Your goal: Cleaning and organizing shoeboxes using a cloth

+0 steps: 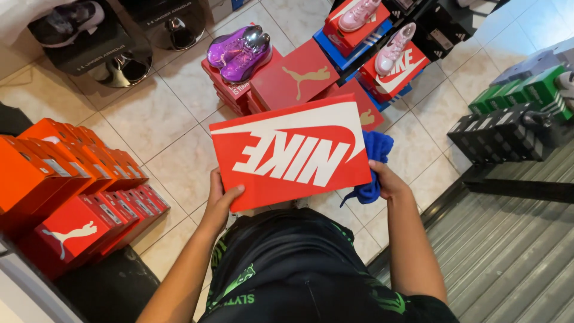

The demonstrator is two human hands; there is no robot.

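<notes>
A red shoe box with a white logo on its lid (290,149) is held flat in front of my body, over the tiled floor. My left hand (222,197) grips its near left corner, thumb on the lid. At the box's right edge, my right hand (387,181) presses a blue cloth (373,161) against the side. The cloth hangs down below that hand.
A stack of red boxes with a purple shiny shoe (239,51) on top stands just beyond. Pink shoes (391,48) rest on red and blue boxes farther right. Orange and red boxes (72,191) fill the left. Black and green boxes (514,119) and a ribbed metal strip (508,251) lie right.
</notes>
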